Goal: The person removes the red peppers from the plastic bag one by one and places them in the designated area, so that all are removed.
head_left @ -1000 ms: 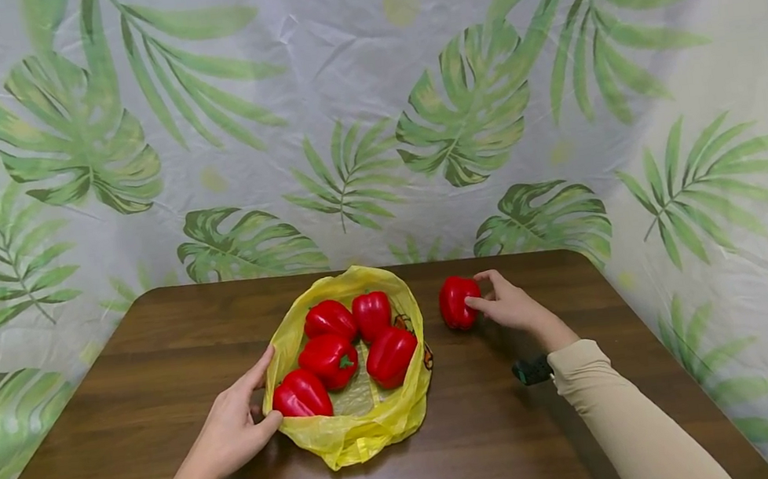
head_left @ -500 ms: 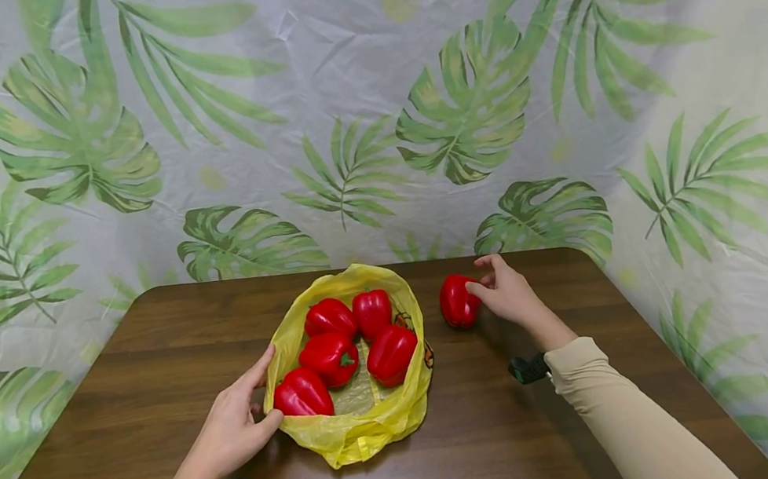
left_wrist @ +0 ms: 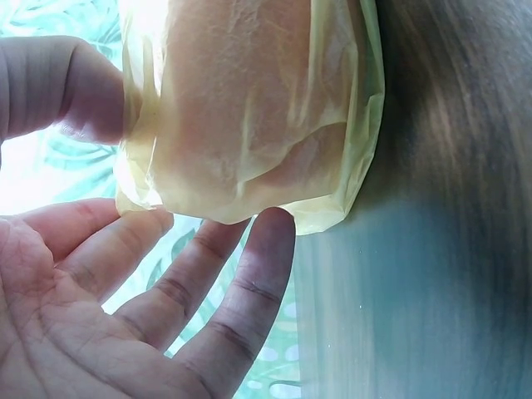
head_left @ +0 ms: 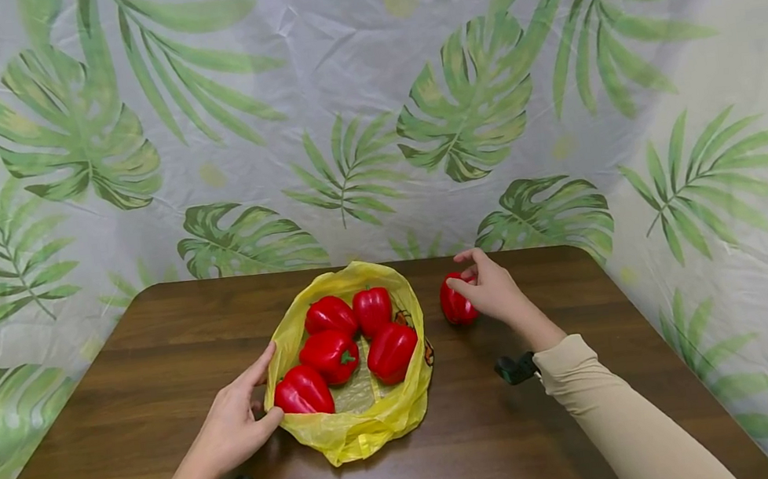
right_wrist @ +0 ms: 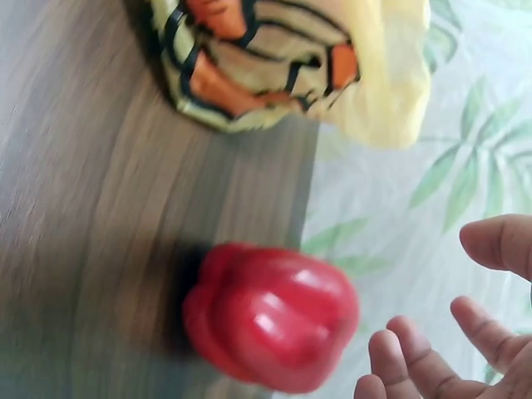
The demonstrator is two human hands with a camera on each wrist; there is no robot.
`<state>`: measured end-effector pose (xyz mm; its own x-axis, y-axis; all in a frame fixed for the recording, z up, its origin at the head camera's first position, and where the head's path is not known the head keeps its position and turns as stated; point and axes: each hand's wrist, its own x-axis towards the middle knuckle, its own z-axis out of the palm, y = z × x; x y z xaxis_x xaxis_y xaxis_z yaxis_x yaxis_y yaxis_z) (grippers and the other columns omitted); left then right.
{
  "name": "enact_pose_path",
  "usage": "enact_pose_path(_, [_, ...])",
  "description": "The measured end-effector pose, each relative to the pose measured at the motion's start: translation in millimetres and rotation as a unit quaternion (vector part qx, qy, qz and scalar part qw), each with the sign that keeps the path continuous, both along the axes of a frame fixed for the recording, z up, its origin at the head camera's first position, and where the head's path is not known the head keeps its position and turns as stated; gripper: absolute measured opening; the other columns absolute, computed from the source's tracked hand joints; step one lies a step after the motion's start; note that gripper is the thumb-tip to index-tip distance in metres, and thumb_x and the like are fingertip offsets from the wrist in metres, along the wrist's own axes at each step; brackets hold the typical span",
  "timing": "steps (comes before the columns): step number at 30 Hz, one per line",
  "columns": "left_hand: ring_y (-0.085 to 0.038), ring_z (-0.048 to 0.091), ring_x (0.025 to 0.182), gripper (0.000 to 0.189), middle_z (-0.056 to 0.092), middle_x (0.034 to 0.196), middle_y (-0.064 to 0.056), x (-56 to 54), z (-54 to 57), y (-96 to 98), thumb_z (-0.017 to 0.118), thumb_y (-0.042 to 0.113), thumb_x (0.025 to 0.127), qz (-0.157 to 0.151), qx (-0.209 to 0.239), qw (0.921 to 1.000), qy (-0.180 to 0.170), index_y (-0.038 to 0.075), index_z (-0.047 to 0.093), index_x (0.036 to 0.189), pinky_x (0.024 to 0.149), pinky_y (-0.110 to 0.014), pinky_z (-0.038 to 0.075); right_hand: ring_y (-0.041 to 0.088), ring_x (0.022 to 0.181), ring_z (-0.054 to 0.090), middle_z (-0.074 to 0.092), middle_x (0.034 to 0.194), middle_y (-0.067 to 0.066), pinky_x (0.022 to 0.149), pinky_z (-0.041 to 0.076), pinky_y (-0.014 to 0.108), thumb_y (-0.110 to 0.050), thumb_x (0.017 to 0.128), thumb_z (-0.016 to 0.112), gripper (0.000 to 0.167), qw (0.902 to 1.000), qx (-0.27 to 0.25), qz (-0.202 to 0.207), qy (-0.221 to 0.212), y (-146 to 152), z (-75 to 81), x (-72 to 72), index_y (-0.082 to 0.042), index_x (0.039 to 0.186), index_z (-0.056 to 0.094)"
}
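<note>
A yellow plastic bag (head_left: 354,450) stands with its mouth rolled wide, and several red bell peppers (head_left: 329,357) lie inside. At its left side is my left hand (head_left: 231,427), thumb and fingers spread and touching the outer wall. The left wrist view shows those extended fingertips against the thin plastic (left_wrist: 249,125). To the right of the bag, one more red bell pepper (right_wrist: 270,316) sits on the table. My right hand (head_left: 496,290) hovers over that pepper, partly covering it in the head view; in the right wrist view its fingers are loosely spread and apart from the pepper.
The brown wooden table (head_left: 174,334) has its far edge just behind the bag and the single pepper. Behind it hangs a leaf-print cloth (head_left: 351,77). Orange and black print (right_wrist: 266,50) marks the bag's right side.
My right hand has come off the single pepper's right side, risen and drifted left to above it. That pepper stays in place. My left hand and the bag have hardly moved.
</note>
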<state>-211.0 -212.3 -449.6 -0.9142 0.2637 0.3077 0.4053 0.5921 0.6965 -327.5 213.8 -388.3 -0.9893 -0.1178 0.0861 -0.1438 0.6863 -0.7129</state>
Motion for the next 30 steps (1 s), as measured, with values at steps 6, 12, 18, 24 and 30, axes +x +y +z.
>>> enact_pose_path(6, [-0.026,0.071,0.104,0.088,0.073,0.131,-0.02,1.3,1.5,1.2,0.077,0.001,0.084,0.002,0.0,1.0,0.002,0.002,0.041,0.164,0.052,-0.023,0.049,0.037,0.113,0.067,0.065,0.135,0.023,0.083,0.055,0.041,-0.034,0.106,0.063,0.052,0.9998,0.002,0.017,-0.01,-13.1,9.5,5.0,-0.01,0.149,0.047])
enact_pose_path(12, [-0.014,0.069,0.089,0.087,0.072,0.131,-0.022,0.8,2.4,1.0,0.076,0.001,0.084,-0.001,0.002,1.0,-0.003,0.002,0.041,0.164,0.05,-0.023,0.046,0.036,0.114,0.068,0.068,0.129,0.02,0.098,0.056,0.051,-0.035,0.106,0.064,0.051,0.9987,0.019,0.045,-0.014,-32.4,24.3,17.1,-0.01,0.148,0.05])
enact_pose_path(18, [-0.012,0.067,0.088,0.087,0.073,0.13,-0.022,0.8,2.0,0.2,0.075,0.0,0.084,0.0,0.0,1.0,0.001,0.002,0.041,0.164,0.05,-0.023,0.047,0.034,0.108,0.069,0.07,0.125,0.019,0.094,0.058,0.049,-0.031,0.105,0.066,0.049,0.9962,0.036,0.079,-0.011,-52.5,38.4,31.6,-0.01,0.146,0.051])
enact_pose_path(24, [-0.01,0.068,0.085,0.086,0.073,0.129,-0.023,0.6,2.0,0.0,0.075,-0.001,0.084,-0.002,0.002,1.0,0.003,0.002,0.041,0.164,0.05,-0.023,0.047,0.028,0.101,0.069,0.071,0.119,0.016,0.087,0.06,0.041,-0.033,0.103,0.07,0.051,0.9917,0.049,0.117,-0.019,-69.5,48.3,42.7,-0.009,0.145,0.052])
enact_pose_path(30, [-0.015,0.07,0.088,0.086,0.073,0.129,-0.022,1.1,2.2,0.9,0.075,-0.001,0.084,-0.004,0.004,1.0,0.004,0.002,0.042,0.164,0.05,-0.024,0.047,0.021,0.085,0.065,0.07,0.119,0.014,0.076,0.056,0.033,-0.036,0.101,0.071,0.055,0.9853,0.073,0.138,-0.071,-82.4,53.3,46.6,-0.013,0.146,0.05])
